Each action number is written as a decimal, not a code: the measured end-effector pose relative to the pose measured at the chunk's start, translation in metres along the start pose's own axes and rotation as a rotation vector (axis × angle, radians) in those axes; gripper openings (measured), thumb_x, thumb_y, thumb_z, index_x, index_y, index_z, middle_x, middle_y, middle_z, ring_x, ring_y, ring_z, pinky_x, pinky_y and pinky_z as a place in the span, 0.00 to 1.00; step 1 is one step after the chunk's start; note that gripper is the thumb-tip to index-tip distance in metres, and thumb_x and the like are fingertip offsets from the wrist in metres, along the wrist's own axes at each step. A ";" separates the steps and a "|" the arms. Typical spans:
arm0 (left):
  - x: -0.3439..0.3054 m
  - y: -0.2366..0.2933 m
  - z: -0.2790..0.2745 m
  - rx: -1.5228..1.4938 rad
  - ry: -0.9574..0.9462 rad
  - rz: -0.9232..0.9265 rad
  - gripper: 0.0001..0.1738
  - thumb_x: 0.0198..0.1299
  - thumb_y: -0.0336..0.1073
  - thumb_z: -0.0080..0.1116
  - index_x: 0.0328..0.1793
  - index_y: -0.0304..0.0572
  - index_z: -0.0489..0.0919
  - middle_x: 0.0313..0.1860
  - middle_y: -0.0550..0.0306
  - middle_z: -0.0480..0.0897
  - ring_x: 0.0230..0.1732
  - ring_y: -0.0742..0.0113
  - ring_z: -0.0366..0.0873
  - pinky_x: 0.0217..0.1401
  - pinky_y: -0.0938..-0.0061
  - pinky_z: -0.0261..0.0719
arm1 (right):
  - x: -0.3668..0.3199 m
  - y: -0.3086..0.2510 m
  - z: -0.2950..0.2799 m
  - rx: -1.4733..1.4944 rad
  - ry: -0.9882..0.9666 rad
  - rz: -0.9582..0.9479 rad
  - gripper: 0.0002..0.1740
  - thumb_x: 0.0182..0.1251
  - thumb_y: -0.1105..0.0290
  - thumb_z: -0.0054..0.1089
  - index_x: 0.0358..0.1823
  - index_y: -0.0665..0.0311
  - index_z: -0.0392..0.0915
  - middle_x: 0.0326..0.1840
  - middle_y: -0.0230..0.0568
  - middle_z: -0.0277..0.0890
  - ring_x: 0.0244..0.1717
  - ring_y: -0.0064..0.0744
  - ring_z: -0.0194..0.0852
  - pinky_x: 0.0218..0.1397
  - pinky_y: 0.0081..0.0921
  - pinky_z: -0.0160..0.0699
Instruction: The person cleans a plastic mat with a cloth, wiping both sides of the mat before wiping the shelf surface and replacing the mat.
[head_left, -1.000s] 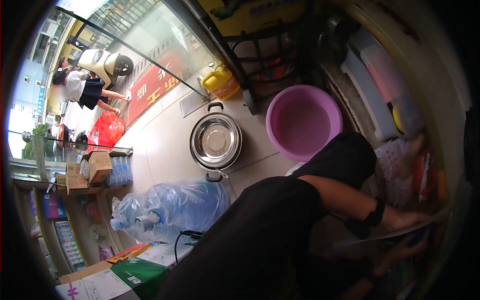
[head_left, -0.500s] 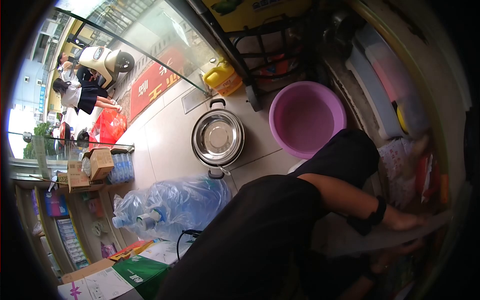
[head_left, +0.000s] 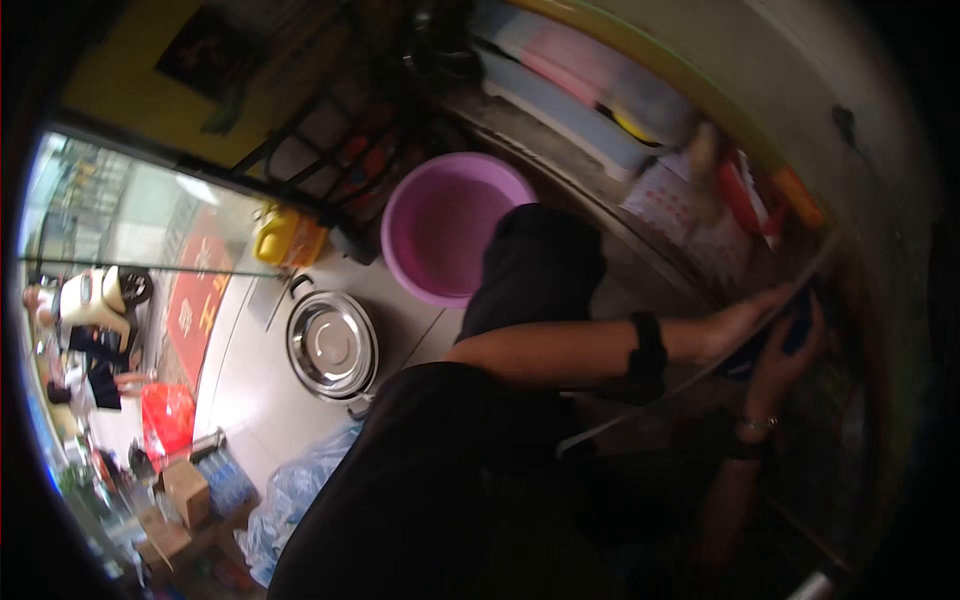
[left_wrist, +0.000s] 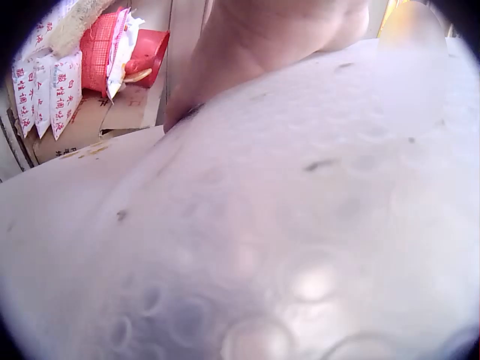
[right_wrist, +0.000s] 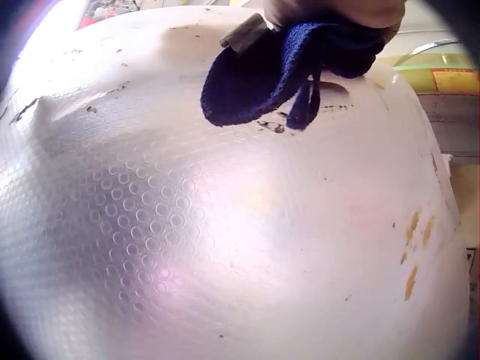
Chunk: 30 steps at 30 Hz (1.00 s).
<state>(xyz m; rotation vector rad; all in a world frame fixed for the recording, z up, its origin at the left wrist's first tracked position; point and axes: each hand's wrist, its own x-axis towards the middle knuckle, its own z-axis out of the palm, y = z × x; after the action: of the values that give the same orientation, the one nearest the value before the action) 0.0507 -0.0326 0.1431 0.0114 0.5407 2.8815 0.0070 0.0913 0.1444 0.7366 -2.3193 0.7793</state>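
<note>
A translucent whitish plastic sheet [right_wrist: 360, 247] with embossed rings, dark specks and brownish smears fills much of both wrist views. In the head view it shows nearly edge-on. My left hand [head_left: 735, 325] grips the sheet by its edge, its fingers partly hidden there in the left wrist view. My right hand [head_left: 795, 355] holds a dark blue cloth [right_wrist: 251, 82] against the sheet's face, close to the far edge. A grey tag sticks out of the cloth, and a loose fold hangs down. Both hands are close together, on either side of the sheet's edge in the head view.
A purple basin [head_left: 394, 240] stands on the tiled floor beside my knee, near a steel pot [head_left: 330, 345] and a yellow jug [head_left: 285, 238]. Printed packets [left_wrist: 66, 94] and a red basket [left_wrist: 101, 56] lie past the sheet. Bagged large bottles [head_left: 300, 490] stand at lower left.
The head view has swung right, so basin and pot appear farther left. Both hands now appear higher and nearer the middle, still at the sheet, with the blue cloth plainer to see.
</note>
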 end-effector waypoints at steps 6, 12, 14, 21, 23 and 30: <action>-0.024 0.022 0.005 0.227 0.160 -0.011 0.28 0.74 0.51 0.40 0.72 0.44 0.67 0.50 0.67 0.77 0.48 0.82 0.73 0.52 0.84 0.72 | 0.008 -0.013 0.001 0.092 0.043 0.094 0.21 0.59 0.76 0.59 0.56 0.64 0.71 0.49 0.55 0.70 0.51 0.59 0.70 0.55 0.43 0.70; -0.008 0.012 -0.015 0.110 -0.023 -0.068 0.33 0.73 0.55 0.38 0.73 0.37 0.62 0.63 0.55 0.73 0.61 0.68 0.72 0.65 0.74 0.69 | -0.003 -0.031 -0.001 0.245 0.049 0.127 0.24 0.57 0.73 0.63 0.56 0.62 0.70 0.45 0.54 0.66 0.41 0.57 0.72 0.42 0.41 0.75; -0.010 0.012 -0.011 0.549 0.057 0.111 0.33 0.74 0.52 0.35 0.75 0.35 0.58 0.70 0.49 0.66 0.70 0.62 0.65 0.73 0.71 0.62 | -0.010 -0.038 -0.003 0.290 0.040 0.095 0.25 0.55 0.73 0.64 0.56 0.61 0.70 0.45 0.54 0.65 0.40 0.56 0.73 0.41 0.41 0.76; -0.002 0.012 -0.005 0.306 -0.133 -0.025 0.41 0.71 0.59 0.26 0.79 0.35 0.49 0.77 0.36 0.54 0.78 0.49 0.49 0.79 0.60 0.47 | -0.027 -0.050 -0.013 0.396 -0.018 -0.098 0.30 0.45 0.73 0.69 0.56 0.59 0.76 0.47 0.51 0.70 0.42 0.46 0.72 0.43 0.35 0.77; -0.004 0.012 -0.011 0.355 -0.135 -0.015 0.39 0.71 0.57 0.26 0.78 0.34 0.50 0.76 0.37 0.56 0.78 0.46 0.50 0.79 0.59 0.49 | -0.024 -0.043 -0.014 0.330 -0.005 -0.158 0.30 0.45 0.72 0.69 0.55 0.57 0.76 0.47 0.50 0.70 0.39 0.45 0.74 0.42 0.35 0.78; -0.015 0.021 0.022 0.229 0.236 -0.160 0.40 0.69 0.63 0.35 0.76 0.39 0.57 0.74 0.51 0.61 0.75 0.59 0.56 0.76 0.65 0.50 | -0.005 -0.030 -0.013 0.097 0.113 -0.023 0.26 0.47 0.72 0.67 0.53 0.56 0.77 0.45 0.48 0.69 0.40 0.50 0.76 0.41 0.36 0.79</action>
<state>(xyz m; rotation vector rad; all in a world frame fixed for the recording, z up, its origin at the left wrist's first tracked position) 0.0617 -0.0472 0.1716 -0.3251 0.8707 2.6659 0.0346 0.0810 0.1603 0.7402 -2.1813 0.9054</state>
